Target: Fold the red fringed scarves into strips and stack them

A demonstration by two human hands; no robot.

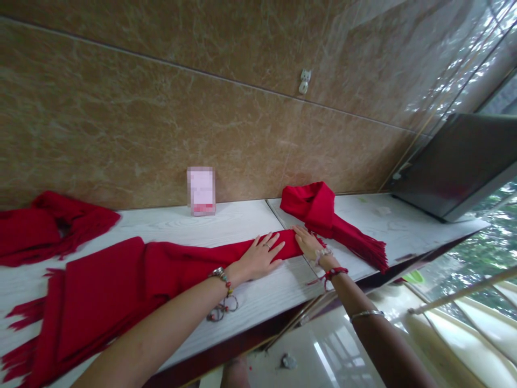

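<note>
A long red scarf (173,264) lies along the white bench top, folded wide at the left and narrow towards the right. My left hand (260,257) rests flat on its narrow part, fingers spread and pointing right. At the scarf's right end my right hand (307,243) lies on the cloth, its fingers stretched out and partly turned from view. Just beyond it sits another red scarf (311,205), looped over itself with its fringed end towards the front edge. Bracelets circle both wrists.
More red fringed cloth (60,221) lies at the far left. A small pink-and-white box (201,191), blurred out, stands against the tiled wall (141,118). A dark appliance or cabinet (456,167) is at the right end of the white bench top (234,215). The front edge drops to a shiny floor.
</note>
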